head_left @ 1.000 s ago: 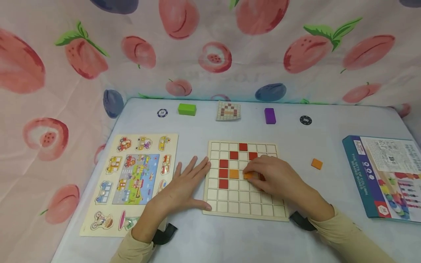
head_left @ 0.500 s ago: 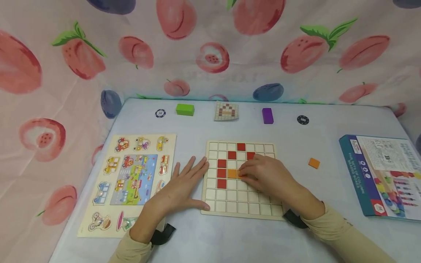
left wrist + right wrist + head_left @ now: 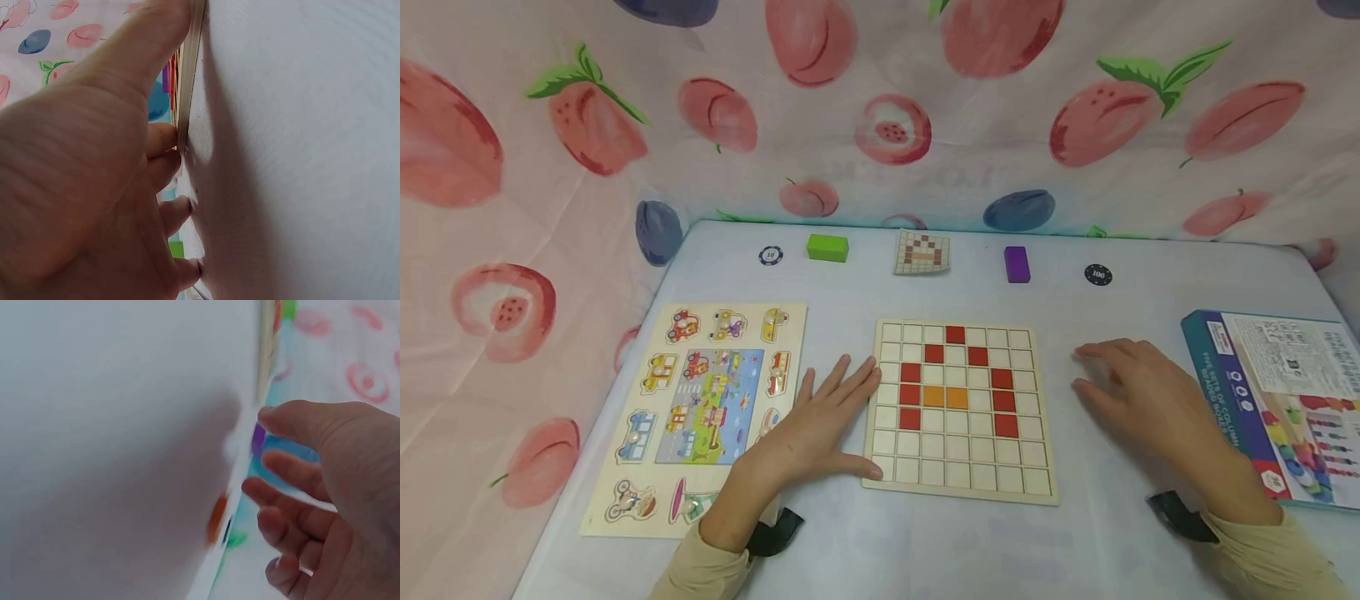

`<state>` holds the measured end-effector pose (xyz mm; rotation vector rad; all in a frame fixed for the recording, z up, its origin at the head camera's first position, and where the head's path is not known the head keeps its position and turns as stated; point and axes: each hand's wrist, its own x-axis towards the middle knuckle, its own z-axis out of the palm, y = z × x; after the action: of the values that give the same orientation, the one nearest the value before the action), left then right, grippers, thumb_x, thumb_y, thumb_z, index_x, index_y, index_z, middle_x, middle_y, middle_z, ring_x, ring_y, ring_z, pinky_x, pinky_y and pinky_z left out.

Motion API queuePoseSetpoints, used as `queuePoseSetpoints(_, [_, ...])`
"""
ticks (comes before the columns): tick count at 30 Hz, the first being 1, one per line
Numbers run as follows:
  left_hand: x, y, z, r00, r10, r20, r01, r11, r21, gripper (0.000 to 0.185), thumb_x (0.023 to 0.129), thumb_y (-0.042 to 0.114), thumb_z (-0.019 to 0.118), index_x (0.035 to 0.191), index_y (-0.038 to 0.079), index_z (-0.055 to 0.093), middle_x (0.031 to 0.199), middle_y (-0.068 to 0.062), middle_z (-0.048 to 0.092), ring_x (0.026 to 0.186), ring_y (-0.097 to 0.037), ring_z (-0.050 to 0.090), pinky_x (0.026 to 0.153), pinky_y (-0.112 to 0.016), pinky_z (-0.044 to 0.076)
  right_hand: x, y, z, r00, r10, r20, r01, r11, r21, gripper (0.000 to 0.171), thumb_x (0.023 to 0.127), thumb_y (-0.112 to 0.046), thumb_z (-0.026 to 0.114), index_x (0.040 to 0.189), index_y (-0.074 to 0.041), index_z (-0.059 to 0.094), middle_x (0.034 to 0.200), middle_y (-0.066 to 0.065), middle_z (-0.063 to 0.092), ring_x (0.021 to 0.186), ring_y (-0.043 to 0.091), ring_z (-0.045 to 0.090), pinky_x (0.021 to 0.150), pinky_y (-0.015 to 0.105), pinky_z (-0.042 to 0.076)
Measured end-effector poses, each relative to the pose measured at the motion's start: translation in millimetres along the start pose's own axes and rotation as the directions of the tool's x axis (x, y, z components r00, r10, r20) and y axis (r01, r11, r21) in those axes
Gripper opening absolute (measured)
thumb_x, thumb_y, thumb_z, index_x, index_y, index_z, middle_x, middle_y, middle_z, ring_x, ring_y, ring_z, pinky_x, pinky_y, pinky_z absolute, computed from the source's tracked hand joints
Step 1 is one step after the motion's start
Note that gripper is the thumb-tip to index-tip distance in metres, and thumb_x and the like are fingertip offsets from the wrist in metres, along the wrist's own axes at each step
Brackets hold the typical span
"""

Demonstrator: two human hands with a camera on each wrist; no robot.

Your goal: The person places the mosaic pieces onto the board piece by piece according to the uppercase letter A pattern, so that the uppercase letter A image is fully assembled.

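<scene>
A wooden grid board (image 3: 962, 483) lies in the middle of the table. It holds several red tiles (image 3: 910, 395) and two orange tiles (image 3: 945, 397) side by side in one row. My left hand (image 3: 838, 400) lies flat on the table, its fingers touching the board's left edge (image 3: 190, 69) and its thumb at the near corner. My right hand (image 3: 1101, 375) hovers open to the right of the board, fingers spread and holding nothing. In the right wrist view a loose orange tile (image 3: 217, 520) lies on the table just before the right hand's fingertips (image 3: 265, 414); the hand hides this tile from the head view.
A vehicle peg puzzle (image 3: 700, 408) lies left of the board. Along the back stand a green block (image 3: 827, 247), a pattern card (image 3: 921, 252), a purple block (image 3: 1016, 263) and two chips (image 3: 771, 255) (image 3: 1097, 273). A blue box (image 3: 1277, 400) lies at the right. Fruit-print cloth walls the table.
My right hand let go of the second orange tile in the grid beside the first, then moved right, off the board, over the loose orange tile. The left hand stayed put.
</scene>
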<state>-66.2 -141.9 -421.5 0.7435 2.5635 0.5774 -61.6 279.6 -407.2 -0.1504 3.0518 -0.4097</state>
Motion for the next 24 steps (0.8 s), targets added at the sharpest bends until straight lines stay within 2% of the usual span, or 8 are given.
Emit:
queuePoseSetpoints(3, [0.5,0.5,0.0,1.0,-0.002,0.0,0.002,1.0,0.002,0.125,0.077,0.062,0.089,0.172,0.016,0.021,0.182,0.002,0.009,0.17,-0.034,0.0,0.133,-0.072,0.002,-8,22,0,0.995,0.102,0.001,-0.102,0.993,-0.053,0.059,0.095,-0.036,0.079,0.142,-0.004,0.064,0.138,0.03,0.063,0.121,0.051,0.059,0.096,0.072,0.052])
queuePoseSetpoints(5, [0.5,0.4,0.1,1.0,-0.011,0.005,0.011,1.0,0.008,0.126,0.077,0.063,0.088,0.172,0.017,0.019,0.182,0.003,0.007,0.17,-0.033,-0.001,0.133,-0.071,0.001,-11,30,0,0.992,0.128,-0.012,-0.129,0.988,-0.084,0.057,0.094,-0.035,0.079,0.138,-0.001,0.066,0.134,0.034,0.063,0.122,0.055,0.057,0.096,0.074,0.05])
queuePoseSetpoints(8, [0.5,0.4,0.6,1.0,-0.014,0.007,0.014,1.0,0.007,0.126,0.077,0.063,0.088,0.172,0.018,0.018,0.182,0.004,0.006,0.17,-0.032,-0.002,0.133,-0.071,0.0,-14,34,1,0.991,0.124,-0.044,-0.128,0.986,-0.107,0.049,0.092,-0.03,0.081,0.129,0.001,0.072,0.124,0.033,0.069,0.113,0.053,0.062,0.09,0.07,0.053])
queuePoseSetpoints(11, [0.4,0.4,0.6,1.0,-0.011,0.01,0.011,1.0,0.004,0.127,0.077,0.063,0.088,0.172,0.018,0.018,0.182,0.004,0.005,0.17,-0.032,-0.002,0.133,-0.071,0.0,-13,28,1,0.995,0.095,-0.044,-0.098,0.992,-0.076,0.043,0.091,-0.029,0.083,0.124,-0.002,0.076,0.12,0.029,0.073,0.109,0.05,0.065,0.085,0.066,0.056])
queuePoseSetpoints(14, [0.5,0.7,0.2,1.0,-0.012,0.013,0.012,1.0,0.003,0.127,0.077,0.064,0.088,0.172,0.018,0.018,0.182,0.004,0.005,0.17,-0.032,-0.002,0.133,-0.071,-0.001,-11,12,1,0.999,0.031,-0.027,-0.031,0.999,-0.026,0.042,0.091,-0.032,0.083,0.124,-0.007,0.077,0.116,0.021,0.076,0.104,0.041,0.068,0.083,0.06,0.059])
queuePoseSetpoints(17, [0.4,0.3,0.4,1.0,-0.009,0.006,0.009,1.0,-0.001,0.126,0.077,0.062,0.088,0.172,0.017,0.019,0.182,0.002,0.008,0.17,-0.034,-0.001,0.133,-0.072,0.0,-8,-12,3,0.995,-0.083,-0.053,0.084,0.996,0.023,0.036,0.089,-0.032,0.086,0.12,-0.015,0.079,0.113,0.012,0.079,0.102,0.032,0.07,0.083,0.055,0.063])
queuePoseSetpoints(21, [0.7,0.1,0.7,1.0,-0.007,0.001,0.007,1.0,-0.001,0.125,0.077,0.062,0.089,0.172,0.016,0.02,0.182,0.001,0.009,0.17,-0.034,0.0,0.133,-0.072,0.001,-2,-47,10,0.961,-0.26,-0.096,0.264,0.964,0.037,0.027,0.086,-0.029,0.089,0.111,-0.021,0.083,0.107,0.003,0.08,0.101,0.024,0.072,0.085,0.049,0.065])
queuePoseSetpoints(24, [1.1,0.4,1.5,1.0,-0.008,0.002,0.008,1.0,0.0,0.125,0.077,0.062,0.089,0.172,0.017,0.02,0.182,0.002,0.009,0.17,-0.034,-0.001,0.133,-0.072,0.001,4,-67,16,0.926,-0.369,-0.078,0.371,0.929,0.014,0.023,0.085,-0.03,0.09,0.106,-0.022,0.084,0.102,-0.002,0.079,0.097,0.019,0.071,0.083,0.041,0.065])
